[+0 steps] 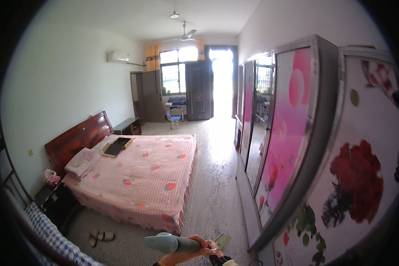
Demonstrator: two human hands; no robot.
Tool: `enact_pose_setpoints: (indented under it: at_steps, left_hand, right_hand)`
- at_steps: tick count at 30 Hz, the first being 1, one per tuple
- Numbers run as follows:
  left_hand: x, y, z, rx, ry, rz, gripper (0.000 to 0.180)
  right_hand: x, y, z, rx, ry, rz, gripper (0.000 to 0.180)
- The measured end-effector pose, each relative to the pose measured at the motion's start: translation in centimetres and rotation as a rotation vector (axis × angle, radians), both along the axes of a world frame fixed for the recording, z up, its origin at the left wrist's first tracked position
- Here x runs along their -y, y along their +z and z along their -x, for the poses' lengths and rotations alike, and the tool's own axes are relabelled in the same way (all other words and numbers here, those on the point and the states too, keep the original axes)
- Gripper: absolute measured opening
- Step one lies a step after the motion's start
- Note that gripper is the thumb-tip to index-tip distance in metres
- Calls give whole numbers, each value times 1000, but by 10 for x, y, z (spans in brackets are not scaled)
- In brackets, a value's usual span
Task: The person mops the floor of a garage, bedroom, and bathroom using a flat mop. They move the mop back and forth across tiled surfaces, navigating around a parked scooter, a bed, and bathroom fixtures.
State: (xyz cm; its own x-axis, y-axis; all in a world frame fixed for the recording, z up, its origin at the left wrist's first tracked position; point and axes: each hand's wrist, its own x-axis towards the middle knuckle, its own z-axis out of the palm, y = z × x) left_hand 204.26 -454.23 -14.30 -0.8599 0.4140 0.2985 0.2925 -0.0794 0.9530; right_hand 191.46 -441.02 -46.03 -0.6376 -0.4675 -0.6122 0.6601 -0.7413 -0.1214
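Observation:
At the bottom middle, my left hand [188, 257] is wrapped round a grey-green tube-shaped thing [162, 242] with a wider, rounded end pointing left. Its exact kind does not show. My right hand [216, 249] is close beside it, fingers curled at the tube's dark right end. Whatever those fingers grip is too small to make out. Just past the right hand, a flat, light green striped piece [223, 240] sticks out. Whether that hand holds it or it lies beyond, I cannot tell.
A bed [137, 168] with a pink strawberry-print cover stands left, an open box [117, 146] on it. Sandals [101, 236] lie on the floor near its foot. A tall wardrobe [283, 124] lines the right. At the far end are a blue chair [174, 116] and a bright doorway [222, 84].

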Motion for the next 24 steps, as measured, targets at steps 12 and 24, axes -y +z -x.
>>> enact_pose_setpoints:
  at_steps: [12,24]
  left_hand:
    - [-5,25,412,66,-222,-280,16]
    - [-23,7,843,-113,47,101,14]
  right_hand:
    - [0,11,394,-196,-105,-253,14]
    - [-4,11,843,29,-92,40,14]
